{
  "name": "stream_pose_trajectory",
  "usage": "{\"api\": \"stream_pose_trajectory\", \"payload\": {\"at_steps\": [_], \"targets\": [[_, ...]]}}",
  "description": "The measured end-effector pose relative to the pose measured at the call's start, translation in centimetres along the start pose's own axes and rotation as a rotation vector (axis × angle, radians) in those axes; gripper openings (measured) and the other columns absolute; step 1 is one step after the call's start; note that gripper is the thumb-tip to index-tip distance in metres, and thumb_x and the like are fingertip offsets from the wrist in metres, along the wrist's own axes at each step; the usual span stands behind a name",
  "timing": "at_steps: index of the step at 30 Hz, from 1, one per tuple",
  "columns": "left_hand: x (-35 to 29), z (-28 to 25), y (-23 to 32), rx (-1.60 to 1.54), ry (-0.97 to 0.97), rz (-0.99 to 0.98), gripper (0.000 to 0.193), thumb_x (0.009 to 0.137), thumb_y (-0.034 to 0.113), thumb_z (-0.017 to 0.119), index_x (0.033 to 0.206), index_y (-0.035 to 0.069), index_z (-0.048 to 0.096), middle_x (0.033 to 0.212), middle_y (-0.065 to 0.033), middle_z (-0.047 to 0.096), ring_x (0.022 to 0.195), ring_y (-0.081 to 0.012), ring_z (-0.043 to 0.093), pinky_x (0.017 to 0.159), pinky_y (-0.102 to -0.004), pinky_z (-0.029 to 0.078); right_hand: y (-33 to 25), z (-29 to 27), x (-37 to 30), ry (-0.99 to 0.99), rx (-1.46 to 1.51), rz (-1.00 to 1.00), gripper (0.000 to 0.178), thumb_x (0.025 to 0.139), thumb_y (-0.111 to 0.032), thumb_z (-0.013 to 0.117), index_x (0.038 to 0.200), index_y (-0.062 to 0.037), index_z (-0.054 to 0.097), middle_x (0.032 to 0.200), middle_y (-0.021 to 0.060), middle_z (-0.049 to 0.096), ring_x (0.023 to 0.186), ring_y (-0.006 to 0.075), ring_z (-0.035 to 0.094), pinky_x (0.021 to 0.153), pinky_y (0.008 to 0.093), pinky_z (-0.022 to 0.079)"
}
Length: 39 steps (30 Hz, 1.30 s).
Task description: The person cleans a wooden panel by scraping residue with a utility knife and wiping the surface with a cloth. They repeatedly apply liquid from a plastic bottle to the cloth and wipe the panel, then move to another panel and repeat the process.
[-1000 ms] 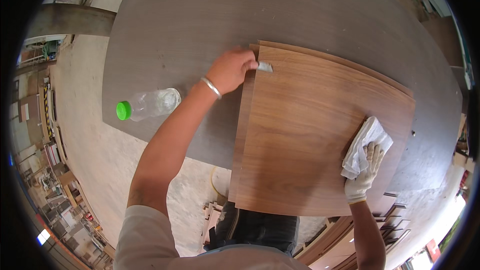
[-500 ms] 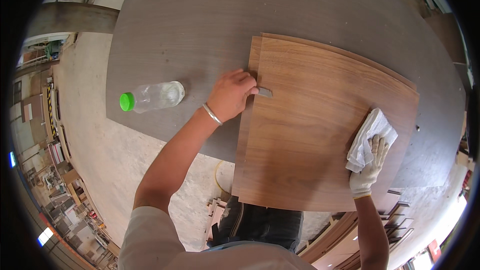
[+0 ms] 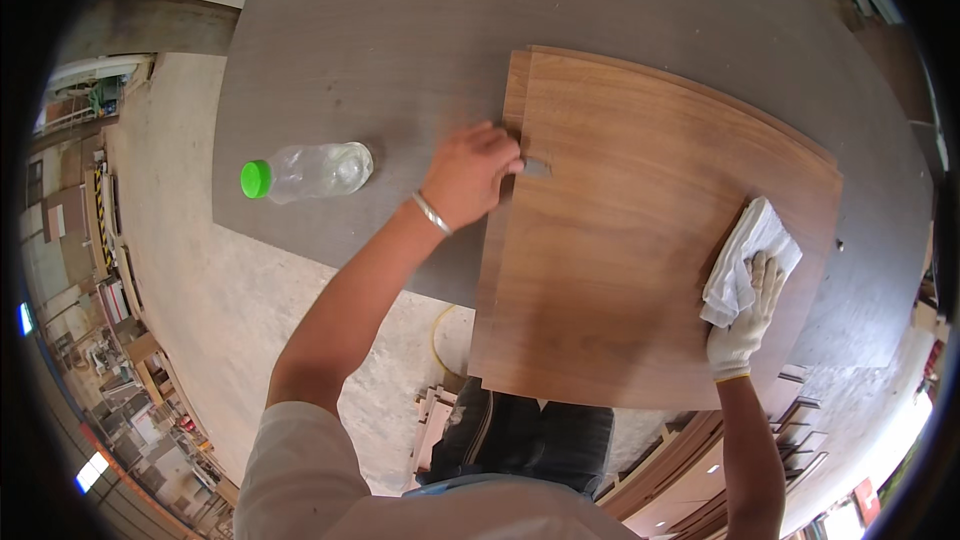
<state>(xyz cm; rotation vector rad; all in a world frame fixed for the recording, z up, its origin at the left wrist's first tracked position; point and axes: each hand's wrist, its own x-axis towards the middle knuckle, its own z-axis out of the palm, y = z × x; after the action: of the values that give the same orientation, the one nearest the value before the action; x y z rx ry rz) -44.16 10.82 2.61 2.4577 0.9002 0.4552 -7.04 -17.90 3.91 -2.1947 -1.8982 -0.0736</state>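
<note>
A brown wood-grain board lies on another such board, whose edge shows along the left and far sides. At its left edge my bare left hand, a silver bracelet on the wrist, pinches a small flat grey blade-like piece. That piece is slightly blurred, its tip over the board's surface. My right hand wears a whitish knit glove and lies flat on the board's right part, fingers stretched out. A folded white cloth sits partly beneath those fingers, spread toward their left and far side.
Both boards rest on a large dark grey panel. Left of my left hand, a clear plastic bottle with a green cap lies on its side. A black padded seat and stacked brown panels show below the near edge.
My left hand, with the grey piece, has shifted slightly along the board's left edge and is more blurred. The right hand and cloth stay at nearly the same place on the board.
</note>
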Motion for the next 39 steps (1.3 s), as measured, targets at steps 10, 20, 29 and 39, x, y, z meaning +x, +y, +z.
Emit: {"api": "stream_pose_trajectory", "payload": {"at_steps": [10, 20, 29, 39], "targets": [[-2.0, 1.6, 0.9, -0.083, 0.082, -0.138, 0.008, 0.090, 0.005, 0.071, 0.090, 0.005, 0.063, 0.089, -0.0128, 0.065, 0.088, -0.0388, 0.061, 0.078, -0.0496, 0.050, 0.4, 0.5, -0.6, 0.027, 0.022, 0.003, 0.047, 0.098, -0.020, 0.063, 0.143, -0.0066, 0.061, 0.157, 0.0172, 0.053, 0.151, 0.0441, 0.040, 0.126, 0.0604, 0.025], [-7.2, 1.2, 4.0, -0.039, 0.057, -0.015, 0.014, 0.088, 0.003, 0.073, 0.084, 0.004, 0.059, 0.080, -0.0111, 0.061, 0.082, -0.0358, 0.058, 0.075, -0.0474, 0.049, 0.5, 0.8, -0.9, 0.062, 0.011, -0.013, 0.054, 0.093, -0.014, 0.067, 0.145, -0.0077, 0.058, 0.159, 0.0132, 0.053, 0.152, 0.0392, 0.040, 0.128, 0.0558, 0.026], [-16.0, 2.1, 8.5, -0.011, 0.041, -0.029, 0.018, 0.080, -0.001, 0.075, 0.081, 0.006, 0.059, 0.079, -0.0088, 0.061, 0.079, -0.0314, 0.058, 0.072, -0.0431, 0.048, 0.6, 1.2, -1.2, 0.064, -0.003, 0.029, 0.056, 0.095, -0.007, 0.060, 0.150, -0.0158, 0.057, 0.161, 0.0081, 0.050, 0.154, 0.0338, 0.036, 0.131, 0.0479, 0.024], [-21.5, 2.8, 11.4, -0.076, 0.016, -0.070, 0.012, 0.083, 0.002, 0.073, 0.084, 0.005, 0.062, 0.085, -0.0110, 0.064, 0.085, -0.0339, 0.061, 0.075, -0.0445, 0.050, 1.0, 1.6, -1.6, -0.013, -0.050, 0.141, 0.060, 0.096, -0.005, 0.057, 0.154, -0.0161, 0.050, 0.166, -0.0003, 0.042, 0.157, 0.0318, 0.030, 0.130, 0.0430, 0.028]]}}
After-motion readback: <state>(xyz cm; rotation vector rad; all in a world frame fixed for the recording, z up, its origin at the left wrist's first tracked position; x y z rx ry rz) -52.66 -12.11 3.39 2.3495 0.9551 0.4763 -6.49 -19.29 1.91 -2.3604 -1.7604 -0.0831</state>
